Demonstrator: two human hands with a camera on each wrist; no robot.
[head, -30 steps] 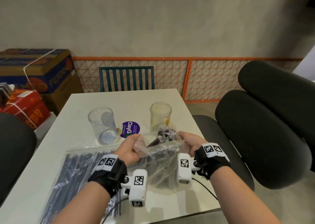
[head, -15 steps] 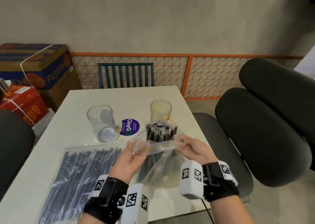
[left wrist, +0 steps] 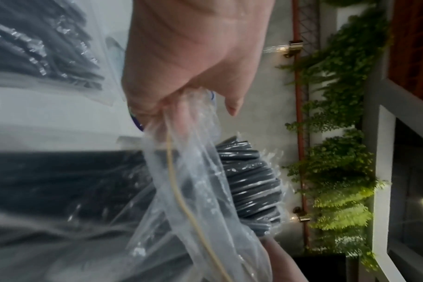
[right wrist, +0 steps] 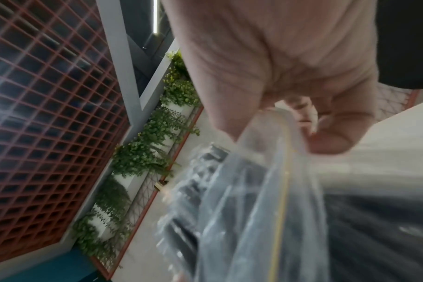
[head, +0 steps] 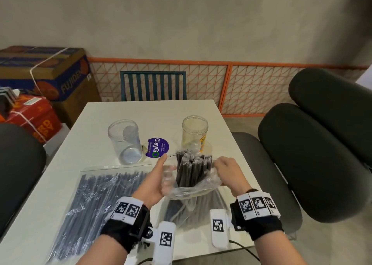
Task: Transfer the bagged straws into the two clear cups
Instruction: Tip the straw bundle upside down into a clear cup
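Both hands hold a clear plastic bag upright above the white table. A bundle of black wrapped straws sticks up out of its pulled-down mouth. My left hand grips the bag's left edge and my right hand grips its right edge. Behind the hands stand two clear cups: a plain one to the left and one with a yellow label to the right. A second flat bag of black straws lies on the table at the left.
A round purple sticker lies between the cups. A teal chair stands at the table's far end and dark padded chairs on the right. Cardboard boxes are stacked at the left by an orange grid fence.
The bag's mouth has been pulled down and apart, so the black straws stand further out of it. Both hands have moved lower and a little wider.
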